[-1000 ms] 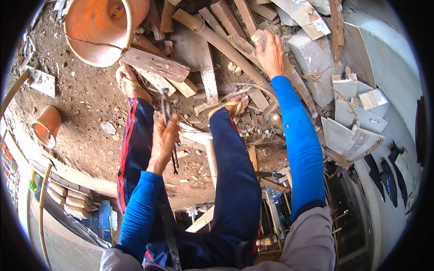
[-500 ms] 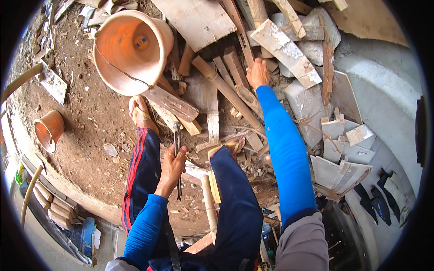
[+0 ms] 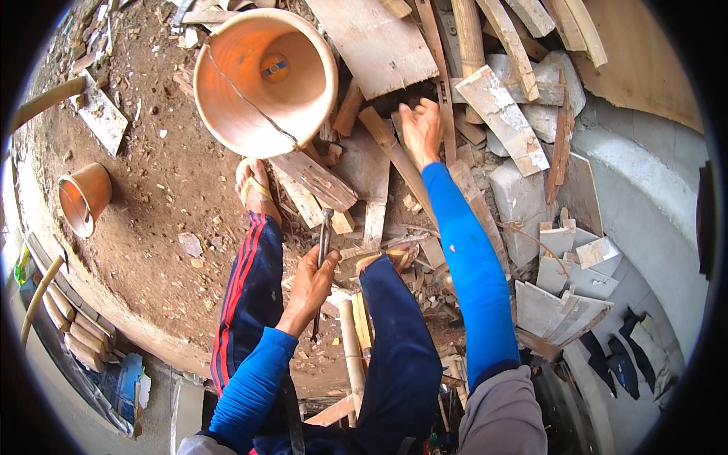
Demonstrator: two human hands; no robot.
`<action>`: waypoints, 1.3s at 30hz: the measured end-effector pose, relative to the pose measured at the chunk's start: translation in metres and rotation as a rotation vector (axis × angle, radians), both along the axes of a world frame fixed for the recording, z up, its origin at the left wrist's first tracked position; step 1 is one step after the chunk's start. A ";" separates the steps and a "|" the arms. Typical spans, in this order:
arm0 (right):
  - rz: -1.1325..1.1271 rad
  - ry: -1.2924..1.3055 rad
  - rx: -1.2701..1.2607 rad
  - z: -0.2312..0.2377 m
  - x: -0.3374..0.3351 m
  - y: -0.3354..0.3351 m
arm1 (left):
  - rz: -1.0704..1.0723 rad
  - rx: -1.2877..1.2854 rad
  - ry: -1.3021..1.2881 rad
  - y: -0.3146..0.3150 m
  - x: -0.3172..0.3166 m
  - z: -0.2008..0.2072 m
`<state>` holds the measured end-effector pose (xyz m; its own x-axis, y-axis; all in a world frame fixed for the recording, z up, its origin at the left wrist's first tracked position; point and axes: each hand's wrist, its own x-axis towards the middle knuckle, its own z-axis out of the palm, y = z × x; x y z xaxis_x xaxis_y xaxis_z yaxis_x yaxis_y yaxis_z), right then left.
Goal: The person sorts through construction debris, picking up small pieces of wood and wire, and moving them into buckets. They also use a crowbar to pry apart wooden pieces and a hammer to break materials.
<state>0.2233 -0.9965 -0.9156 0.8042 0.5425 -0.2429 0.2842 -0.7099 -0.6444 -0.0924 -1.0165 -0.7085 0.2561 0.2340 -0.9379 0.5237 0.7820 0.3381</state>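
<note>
Metal pincers (image 3: 324,236) with long handles are gripped in my left hand (image 3: 309,287), jaws upward, above the ground between my feet. My right hand (image 3: 422,135) reaches over the scrap wood, thumb and fingers apart, with nothing visible in it. Just beyond its fingers lies the lower edge of a wide pale board (image 3: 379,49), with a dark gap beneath. A narrow brown strip of wood (image 3: 437,72) runs close along the right side of that hand. A bamboo pole (image 3: 398,155) slants past its wrist, partly hidden by the blue sleeve.
A large orange bucket (image 3: 322,57) lies tipped beyond my left foot, and a small orange pot (image 3: 95,186) is farther left. A weathered wood block (image 3: 315,180) lies by that foot. Rubble and a white-flaked board (image 3: 504,117) are at right, near a concrete ledge (image 3: 644,174).
The view has shifted, carrying the scene rightward. My right hand has left the narrow strip's end and moved left, its fingers now apart. My left hand still holds the pincers.
</note>
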 end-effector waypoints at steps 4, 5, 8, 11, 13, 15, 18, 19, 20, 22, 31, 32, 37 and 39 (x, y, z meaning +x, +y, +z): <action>-0.718 0.645 0.269 0.006 -0.005 0.091 | 0.067 -0.017 -0.012 0.007 -0.005 -0.004; -0.721 0.626 0.257 0.007 -0.006 0.089 | 0.076 -0.022 -0.020 0.009 -0.005 -0.003; -0.569 0.557 0.300 0.019 -0.016 0.075 | 0.113 -0.030 -0.025 0.016 -0.009 -0.005; -0.363 0.442 0.421 0.062 -0.025 0.062 | 0.153 -0.016 -0.022 0.024 -0.010 -0.002; -0.349 0.445 0.534 0.089 -0.027 0.063 | 0.184 0.000 -0.042 0.033 -0.008 0.000; -0.380 0.473 0.587 0.122 -0.028 0.070 | 0.227 -0.014 -0.061 0.042 -0.007 0.002; -0.351 0.531 0.644 0.160 -0.024 0.071 | 0.231 0.030 -0.071 0.055 -0.004 0.006; -0.336 0.550 0.618 0.160 -0.021 0.062 | 0.177 0.105 -0.089 0.055 -0.007 0.002; -0.325 0.562 0.590 0.159 -0.018 0.046 | 0.122 0.132 -0.121 0.061 -0.005 0.006; -0.336 0.587 0.545 0.162 -0.017 0.018 | -0.015 0.193 -0.151 0.070 -0.001 0.011; -0.650 0.684 0.321 0.216 -0.068 -0.128 | -0.043 -0.012 -0.292 0.063 0.009 0.014; -0.655 0.694 0.320 0.220 -0.074 -0.139 | -0.012 -0.117 -0.304 0.063 0.012 0.016; -0.770 0.709 0.358 0.222 -0.079 -0.157 | -0.080 -0.200 -0.422 0.040 0.032 0.019; -0.817 0.731 0.329 0.210 -0.069 -0.161 | -0.030 -0.224 -0.416 0.025 0.038 0.014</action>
<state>0.1545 -1.1571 -0.7059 0.6706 0.0466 -0.7404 -0.7036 -0.2761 -0.6547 -0.0547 -0.9915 -0.6945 0.6240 0.0248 -0.7810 0.4028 0.8463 0.3487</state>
